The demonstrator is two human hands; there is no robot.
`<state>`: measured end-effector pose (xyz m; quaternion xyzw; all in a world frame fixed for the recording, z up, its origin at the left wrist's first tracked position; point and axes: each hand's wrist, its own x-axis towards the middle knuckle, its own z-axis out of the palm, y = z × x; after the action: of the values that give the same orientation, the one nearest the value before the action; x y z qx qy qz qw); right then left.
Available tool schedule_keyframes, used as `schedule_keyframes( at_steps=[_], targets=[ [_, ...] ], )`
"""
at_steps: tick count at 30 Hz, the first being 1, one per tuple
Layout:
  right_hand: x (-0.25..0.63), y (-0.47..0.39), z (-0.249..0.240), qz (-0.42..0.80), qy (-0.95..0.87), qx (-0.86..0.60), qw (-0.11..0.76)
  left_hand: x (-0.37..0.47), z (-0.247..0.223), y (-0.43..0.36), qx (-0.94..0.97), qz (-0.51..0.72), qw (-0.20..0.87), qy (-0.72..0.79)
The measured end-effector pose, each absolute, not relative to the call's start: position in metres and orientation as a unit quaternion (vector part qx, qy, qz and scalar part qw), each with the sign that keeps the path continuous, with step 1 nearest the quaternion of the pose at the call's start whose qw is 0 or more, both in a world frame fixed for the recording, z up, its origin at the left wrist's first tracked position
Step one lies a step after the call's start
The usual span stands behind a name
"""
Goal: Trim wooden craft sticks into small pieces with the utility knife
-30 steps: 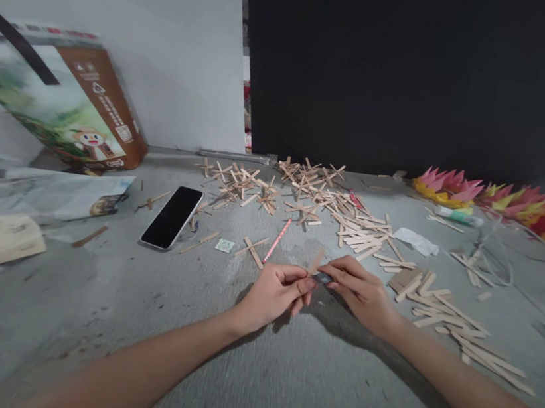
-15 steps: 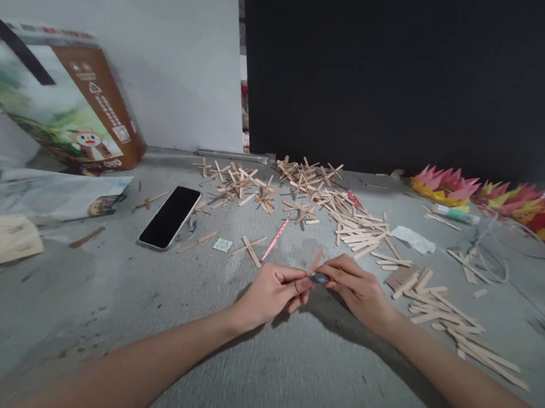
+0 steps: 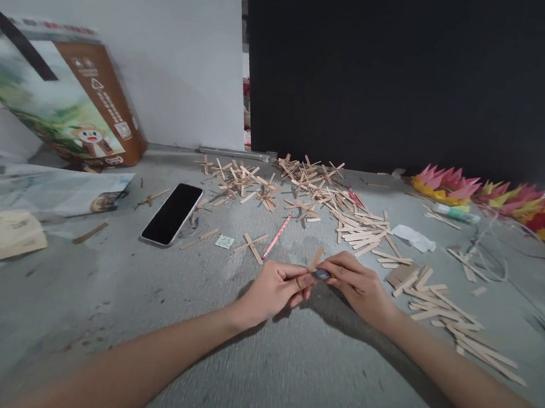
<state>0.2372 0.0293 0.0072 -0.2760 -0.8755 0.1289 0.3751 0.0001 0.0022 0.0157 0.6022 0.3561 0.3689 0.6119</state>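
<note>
Low over the grey tabletop, my left hand point(image 3: 277, 291) pinches a wooden craft stick point(image 3: 316, 258), whose upper end points away from me. My right hand point(image 3: 359, 288) closes on a small dark grey-blue piece point(image 3: 322, 274) set against the stick; its kind is too small to make out. The fingertips of both hands nearly meet there. Just beyond them lie a pink patterned pencil point(image 3: 277, 237) and two crossed craft sticks point(image 3: 251, 247). A small pale green patterned square point(image 3: 224, 242) is to their left.
A phone point(image 3: 172, 214) lies left, near a paper bag point(image 3: 99, 107) and plastic packaging point(image 3: 67, 194). Crossed sticks point(image 3: 242, 181) heap up at the back. Loose sticks point(image 3: 444, 307) spread to the right. A glue stick point(image 3: 456, 213), a cable point(image 3: 500, 261) and pink-yellow paper petals point(image 3: 446, 183) are farther right.
The view has shifted slightly. Both hands keep their grip in almost the same place, and the grey-blue piece between them shows a little differently.
</note>
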Motion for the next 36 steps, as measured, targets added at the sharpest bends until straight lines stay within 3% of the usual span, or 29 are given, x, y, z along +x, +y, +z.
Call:
schedule_keyframes(
  at_steps=[36],
  targets=[
    [0.2337, 0.0283, 0.0113, 0.135, -0.885, -0.245, 0.373, 0.0022, 0.0182, -0.0024, 0.614, 0.364, 0.599, 0.363]
  ],
)
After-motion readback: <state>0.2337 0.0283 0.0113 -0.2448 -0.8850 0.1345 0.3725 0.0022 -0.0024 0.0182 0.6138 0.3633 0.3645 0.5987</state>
